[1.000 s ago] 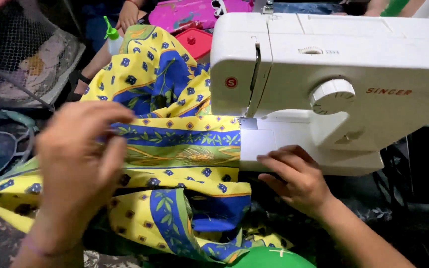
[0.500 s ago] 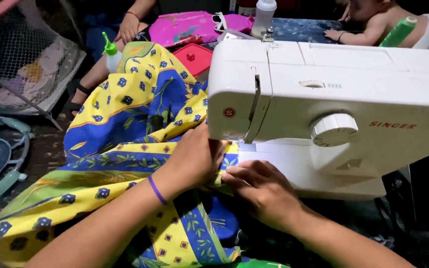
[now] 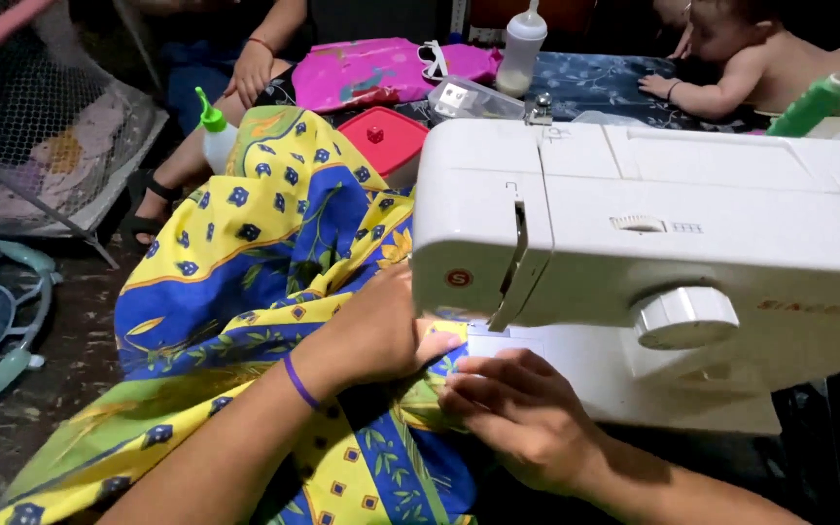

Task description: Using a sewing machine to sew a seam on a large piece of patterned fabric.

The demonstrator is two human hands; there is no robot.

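Yellow-and-blue floral cloth [image 3: 245, 262], rumpled, draped leftward from white sewing machine [image 3: 653, 243]
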